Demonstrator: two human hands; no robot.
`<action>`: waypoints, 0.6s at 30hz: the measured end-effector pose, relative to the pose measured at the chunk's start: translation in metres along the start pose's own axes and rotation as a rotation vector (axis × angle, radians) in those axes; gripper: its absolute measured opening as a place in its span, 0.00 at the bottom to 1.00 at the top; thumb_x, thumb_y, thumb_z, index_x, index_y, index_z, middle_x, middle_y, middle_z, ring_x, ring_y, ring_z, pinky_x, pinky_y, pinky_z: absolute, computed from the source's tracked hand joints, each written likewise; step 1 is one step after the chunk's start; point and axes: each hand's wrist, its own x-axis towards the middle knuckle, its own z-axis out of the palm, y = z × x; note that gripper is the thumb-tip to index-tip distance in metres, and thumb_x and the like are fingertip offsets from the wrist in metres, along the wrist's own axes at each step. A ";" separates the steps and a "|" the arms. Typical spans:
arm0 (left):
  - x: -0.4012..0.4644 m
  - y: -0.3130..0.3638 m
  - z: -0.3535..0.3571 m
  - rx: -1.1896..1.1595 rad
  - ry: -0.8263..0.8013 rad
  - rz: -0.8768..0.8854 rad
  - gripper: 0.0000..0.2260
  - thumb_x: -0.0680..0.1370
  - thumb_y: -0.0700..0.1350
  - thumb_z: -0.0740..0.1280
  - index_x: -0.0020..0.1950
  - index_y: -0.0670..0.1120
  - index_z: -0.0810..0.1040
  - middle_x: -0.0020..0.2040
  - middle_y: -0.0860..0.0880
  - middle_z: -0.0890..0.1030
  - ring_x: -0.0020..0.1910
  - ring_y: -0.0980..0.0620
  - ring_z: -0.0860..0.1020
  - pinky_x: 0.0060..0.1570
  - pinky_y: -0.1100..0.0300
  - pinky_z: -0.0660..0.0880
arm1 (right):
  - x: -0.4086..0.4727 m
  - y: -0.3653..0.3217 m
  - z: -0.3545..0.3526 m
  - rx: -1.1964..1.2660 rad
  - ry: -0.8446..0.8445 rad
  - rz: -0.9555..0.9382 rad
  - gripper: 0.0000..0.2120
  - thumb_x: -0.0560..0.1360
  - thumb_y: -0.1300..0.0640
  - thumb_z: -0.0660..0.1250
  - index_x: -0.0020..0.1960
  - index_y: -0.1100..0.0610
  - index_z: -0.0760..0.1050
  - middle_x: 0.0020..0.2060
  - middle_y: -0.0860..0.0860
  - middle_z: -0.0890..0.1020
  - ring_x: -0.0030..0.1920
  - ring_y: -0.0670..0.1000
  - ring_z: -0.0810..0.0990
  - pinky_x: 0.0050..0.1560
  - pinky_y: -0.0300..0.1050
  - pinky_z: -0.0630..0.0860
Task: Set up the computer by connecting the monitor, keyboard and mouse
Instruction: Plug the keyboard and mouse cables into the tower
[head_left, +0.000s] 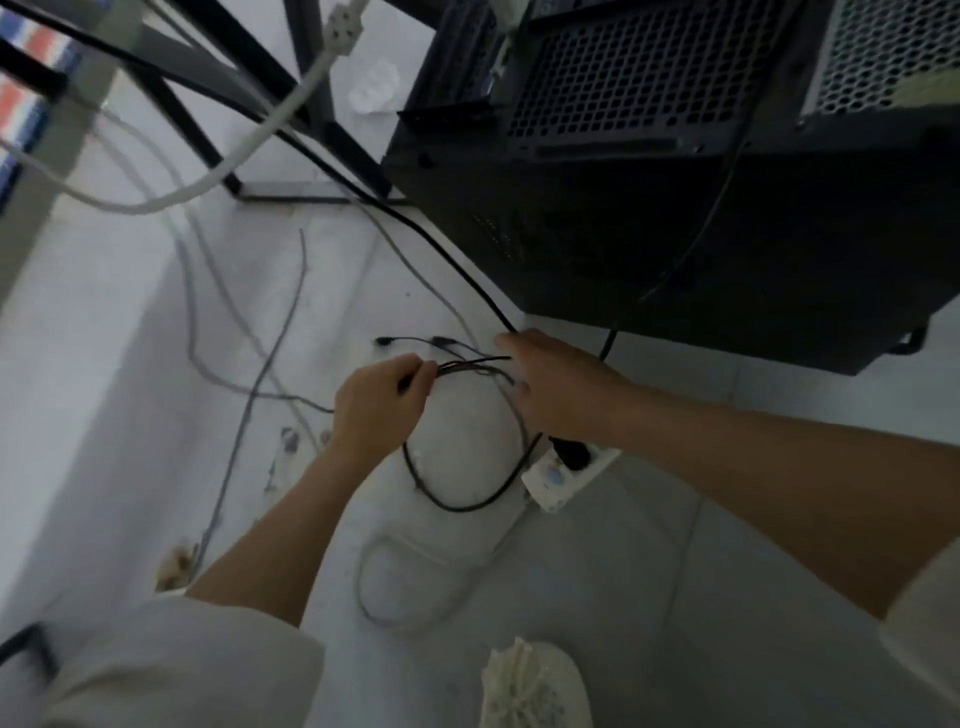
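Note:
A black computer tower (675, 218) stands on the white floor at the upper right, its perforated back panel facing me. In front of it, low over the floor, my left hand (376, 405) is shut on a bundle of thin black cables (467, 364). My right hand (556, 384) grips the same bundle a little to the right. A loop of the black cable (457, 504) hangs below both hands. Two small plug ends (384, 341) lie on the floor just beyond my left hand. No monitor, keyboard or mouse is in view.
A white power strip (561, 475) with a black plug in it lies under my right wrist. Grey and white cables (260, 374) trail over the floor at left. Black desk legs (208, 140) stand at the back. A white shoe (535, 686) shows at the bottom.

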 end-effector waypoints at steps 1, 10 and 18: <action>-0.006 0.010 -0.010 -0.077 0.009 0.002 0.18 0.80 0.49 0.60 0.35 0.41 0.75 0.24 0.51 0.69 0.26 0.52 0.69 0.31 0.58 0.66 | -0.006 -0.001 -0.005 0.044 0.001 -0.035 0.25 0.79 0.62 0.55 0.75 0.56 0.54 0.72 0.52 0.61 0.69 0.52 0.63 0.68 0.44 0.61; -0.009 0.102 -0.071 -0.444 0.358 -0.060 0.14 0.81 0.41 0.59 0.37 0.41 0.73 0.30 0.55 0.69 0.30 0.61 0.68 0.33 0.70 0.63 | -0.049 -0.017 -0.050 0.294 0.095 -0.131 0.10 0.80 0.63 0.55 0.42 0.57 0.69 0.37 0.52 0.76 0.35 0.44 0.73 0.35 0.31 0.70; -0.001 0.166 -0.108 -0.467 0.239 0.089 0.14 0.80 0.46 0.62 0.41 0.39 0.79 0.30 0.50 0.75 0.29 0.62 0.72 0.30 0.70 0.64 | -0.091 -0.031 -0.129 0.341 0.065 -0.167 0.13 0.82 0.58 0.51 0.54 0.62 0.73 0.32 0.52 0.80 0.35 0.47 0.79 0.44 0.43 0.76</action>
